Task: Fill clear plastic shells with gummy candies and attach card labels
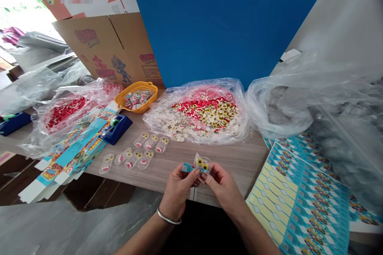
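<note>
Wooden surface (227, 153) below, left hand (177, 189) and right hand (223, 187) pinch a clear candy packet (202, 165) between their fingers (193, 175) (slippery plastic); a loose grip could drop it.

Blue wall (227, 20) behind wooden table (236, 155)

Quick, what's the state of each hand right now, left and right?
Left hand: closed, pinching a small blue paper tag at the clear candy packet.
Right hand: closed, holding the edge of that same clear candy packet.
</note>
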`<state>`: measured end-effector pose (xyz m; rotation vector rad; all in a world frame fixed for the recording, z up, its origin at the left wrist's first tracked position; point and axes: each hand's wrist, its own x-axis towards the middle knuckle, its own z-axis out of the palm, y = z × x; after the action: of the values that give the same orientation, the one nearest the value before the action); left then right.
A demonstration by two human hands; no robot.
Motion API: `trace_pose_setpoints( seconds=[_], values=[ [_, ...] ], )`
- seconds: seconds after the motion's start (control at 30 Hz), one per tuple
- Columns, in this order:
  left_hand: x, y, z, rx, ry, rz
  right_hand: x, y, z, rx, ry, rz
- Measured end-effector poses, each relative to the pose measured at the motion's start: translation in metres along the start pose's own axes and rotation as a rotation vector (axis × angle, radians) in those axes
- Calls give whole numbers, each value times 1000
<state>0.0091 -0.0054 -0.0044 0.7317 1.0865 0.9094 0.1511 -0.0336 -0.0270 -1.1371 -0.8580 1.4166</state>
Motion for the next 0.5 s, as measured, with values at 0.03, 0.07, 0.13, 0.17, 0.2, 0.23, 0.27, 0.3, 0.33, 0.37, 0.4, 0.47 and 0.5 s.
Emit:
trace_pose_setpoints(
  seconds=[0.03,0.07,0.13,0.17,0.2,0.23,0.27,0.3,0.33,0.37,0.4,0.47,0.5],
  values=[
    [0,0,0,12,-5,1,-1,0,2,-12,8,-6],
    [1,-1,-1,23,-3,2,-2,1,3,-16,19,-5],
    [1,-1,-4,32,14,7,-3,0,2,-16,29,13],
    [2,0,-6,25,25,11,-3,0,-1,-19,24,24],
    [2,0,-8,9,35,12,-3,0,-3,-24,17,31],
    [2,0,-10,-11,38,5,-4,-1,-5,-29,8,36],
    [2,1,-12,-30,36,-8,-5,-1,-7,-32,-1,37],
    [2,1,-13,-49,32,-21,-5,-1,-9,-32,-8,37],
    [2,2,-13,-70,30,-33,-6,-1,-10,-29,-18,38],
    [2,2,-14,-92,23,-47,-7,0,-11,-24,-27,38],
    [2,2,-13,-116,7,-67,-7,0,-11,-17,-37,39],
    [1,1,-12,-167,-55,-137,-8,2,-10,0,-67,43],
    [0,0,-12,-195,-98,-186,-9,3,-9,8,-85,47]
  ],
)
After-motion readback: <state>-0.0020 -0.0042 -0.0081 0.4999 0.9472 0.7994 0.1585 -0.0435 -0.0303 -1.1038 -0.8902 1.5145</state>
